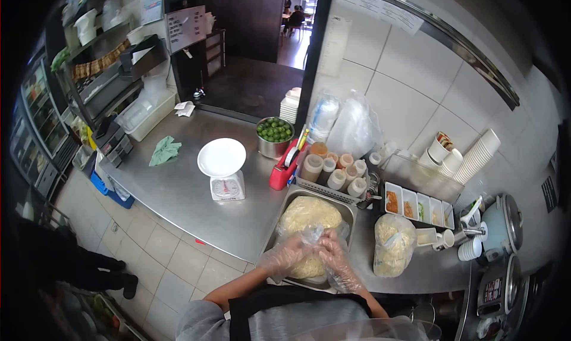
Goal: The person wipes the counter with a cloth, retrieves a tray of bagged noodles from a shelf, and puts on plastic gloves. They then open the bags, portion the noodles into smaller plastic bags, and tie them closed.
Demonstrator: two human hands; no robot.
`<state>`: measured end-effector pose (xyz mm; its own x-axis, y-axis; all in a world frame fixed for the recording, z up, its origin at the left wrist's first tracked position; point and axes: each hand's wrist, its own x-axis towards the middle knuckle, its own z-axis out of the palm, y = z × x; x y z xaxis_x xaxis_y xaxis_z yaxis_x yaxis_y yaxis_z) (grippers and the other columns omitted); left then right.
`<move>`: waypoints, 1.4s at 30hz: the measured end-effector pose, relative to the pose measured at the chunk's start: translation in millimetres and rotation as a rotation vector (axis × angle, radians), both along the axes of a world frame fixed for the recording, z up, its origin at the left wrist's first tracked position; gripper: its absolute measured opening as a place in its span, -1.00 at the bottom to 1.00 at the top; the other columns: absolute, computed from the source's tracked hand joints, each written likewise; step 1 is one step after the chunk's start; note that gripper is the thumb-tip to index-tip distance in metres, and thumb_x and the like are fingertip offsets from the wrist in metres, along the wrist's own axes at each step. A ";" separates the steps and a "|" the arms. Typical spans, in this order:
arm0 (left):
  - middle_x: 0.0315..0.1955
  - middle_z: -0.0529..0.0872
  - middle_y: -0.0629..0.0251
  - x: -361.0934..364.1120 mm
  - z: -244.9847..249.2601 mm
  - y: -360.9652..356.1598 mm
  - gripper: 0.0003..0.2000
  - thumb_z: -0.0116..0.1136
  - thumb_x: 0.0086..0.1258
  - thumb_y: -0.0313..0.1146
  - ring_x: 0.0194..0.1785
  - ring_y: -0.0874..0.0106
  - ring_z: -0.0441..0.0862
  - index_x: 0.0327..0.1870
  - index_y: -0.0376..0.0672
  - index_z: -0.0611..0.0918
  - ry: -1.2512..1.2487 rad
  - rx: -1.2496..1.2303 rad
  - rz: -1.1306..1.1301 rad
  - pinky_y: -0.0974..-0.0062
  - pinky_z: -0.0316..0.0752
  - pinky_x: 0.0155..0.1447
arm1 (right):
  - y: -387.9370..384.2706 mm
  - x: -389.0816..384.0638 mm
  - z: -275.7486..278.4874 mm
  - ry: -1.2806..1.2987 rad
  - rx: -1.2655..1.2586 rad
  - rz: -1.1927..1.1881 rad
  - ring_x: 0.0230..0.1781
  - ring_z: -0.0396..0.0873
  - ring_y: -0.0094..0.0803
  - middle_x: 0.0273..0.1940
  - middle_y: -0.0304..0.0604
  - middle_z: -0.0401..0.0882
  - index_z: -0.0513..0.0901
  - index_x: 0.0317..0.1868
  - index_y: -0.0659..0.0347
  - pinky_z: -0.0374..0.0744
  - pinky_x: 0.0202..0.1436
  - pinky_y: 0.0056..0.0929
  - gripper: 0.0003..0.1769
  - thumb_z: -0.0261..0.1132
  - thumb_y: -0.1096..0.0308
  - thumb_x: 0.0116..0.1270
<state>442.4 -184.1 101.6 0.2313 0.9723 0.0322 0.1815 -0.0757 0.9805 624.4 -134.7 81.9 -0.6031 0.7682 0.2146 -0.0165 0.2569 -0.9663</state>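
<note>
Both my hands wear clear, loose plastic gloves and meet over a deep metal tray (350,222). My left hand (288,250) is closed on the gathered top of a clear plastic bag (311,235). Beside it, my right hand (332,249) pinches the same bunched plastic. Pale yellow, stringy food (308,268) shows below the hands, partly covered by them. A larger mound of the same pale food (309,213), apparently bagged, fills the tray's far end. To the right of the tray stands another filled clear bag (394,246).
A white kitchen scale (227,186), a green cloth (165,150), a pot of green limes (275,137) and a red tape dispenser (284,171) are on the steel counter (178,192). Behind the tray sits a basket of sauce bottles (336,183). Another person's legs (95,260) show at left.
</note>
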 end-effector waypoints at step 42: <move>-0.02 0.52 0.01 36.2 20.9 13.2 -0.67 0.12 0.13 -0.28 0.04 0.07 0.48 -0.13 -0.27 0.56 0.337 0.584 -0.157 0.26 0.40 0.10 | 72.6 -2.4 122.9 -0.458 0.448 -0.277 -0.42 0.46 -0.23 -0.48 -0.01 0.47 0.54 -0.40 0.33 0.43 -0.25 -0.34 -0.70 0.28 0.20 0.14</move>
<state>478.6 -170.9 122.5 0.4574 0.7716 0.4420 0.4125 -0.6245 0.6632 622.0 -62.1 204.8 -0.5033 0.8036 0.3176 0.4914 0.5685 -0.6598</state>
